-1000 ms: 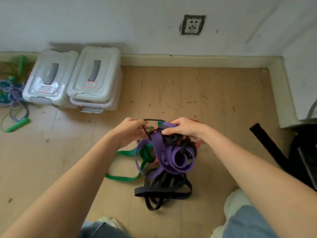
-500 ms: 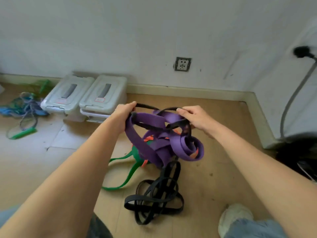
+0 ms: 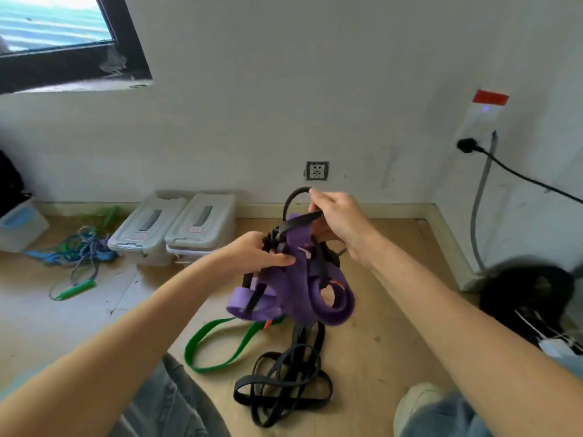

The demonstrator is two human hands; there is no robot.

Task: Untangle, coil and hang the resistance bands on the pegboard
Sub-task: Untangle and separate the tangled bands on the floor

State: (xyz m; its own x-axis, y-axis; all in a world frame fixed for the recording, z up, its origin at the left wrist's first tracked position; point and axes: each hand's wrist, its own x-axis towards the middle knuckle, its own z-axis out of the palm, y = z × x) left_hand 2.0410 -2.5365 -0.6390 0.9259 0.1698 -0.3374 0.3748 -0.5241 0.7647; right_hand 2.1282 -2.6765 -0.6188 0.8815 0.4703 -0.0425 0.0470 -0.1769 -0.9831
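A tangle of resistance bands hangs in front of me above the wooden floor. Its bulk is a wide purple band (image 3: 293, 294) knotted with a thin black band (image 3: 284, 386), whose lower loops lie piled on the floor. A green band (image 3: 217, 345) trails out to the left along the floor, and a scrap of orange shows under the purple. My left hand (image 3: 255, 257) grips the purple band at the knot. My right hand (image 3: 337, 219) pinches a loop of the black band and holds it up above the knot. No pegboard is in view.
Two lidded plastic boxes (image 3: 176, 228) stand against the wall. A pile of skipping ropes (image 3: 75, 257) lies left of them. A wall socket (image 3: 317, 170) is behind my hands. A black cable (image 3: 520, 175) and dark gear (image 3: 527, 288) fill the right corner. My shoe (image 3: 416, 402) is lower right.
The tangle has been lifted higher off the floor and my view has tilted up. My right hand has drawn a black loop up out of the knot; my left now grips the purple.
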